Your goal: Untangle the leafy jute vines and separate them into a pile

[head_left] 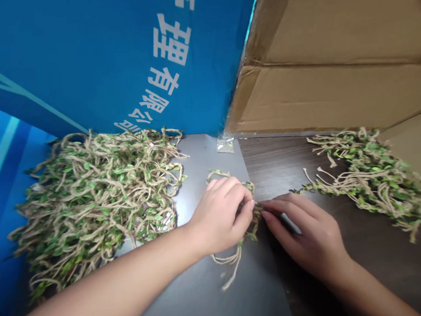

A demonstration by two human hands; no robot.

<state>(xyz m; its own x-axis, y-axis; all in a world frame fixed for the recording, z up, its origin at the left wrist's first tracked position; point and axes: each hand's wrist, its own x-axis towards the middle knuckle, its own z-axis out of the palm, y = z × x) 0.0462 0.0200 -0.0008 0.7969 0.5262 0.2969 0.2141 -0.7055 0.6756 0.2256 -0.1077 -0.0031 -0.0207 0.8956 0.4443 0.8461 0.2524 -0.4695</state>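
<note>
My left hand (221,214) is closed in a pinch on a leafy twine cord (257,218) over the grey sheet. My right hand (310,233) meets it from the right, its thumb and fingertips pressed together on the same cord. Part of the cord loops up behind my left hand, and its loose twine ends (231,261) trail on the sheet below. My left palm hides some of it. To the left lies a large heap of leafy twine cords (98,193). A smaller pile of similar cords (380,181) rests beyond my right hand.
A blue panel (104,64) with white characters stands at the back, meeting a brown cardboard wall (337,86) on the right. The grey sheet (194,298) covers part of the dark wood-grain table (277,159). A small clear packet (225,145) lies near the back corner.
</note>
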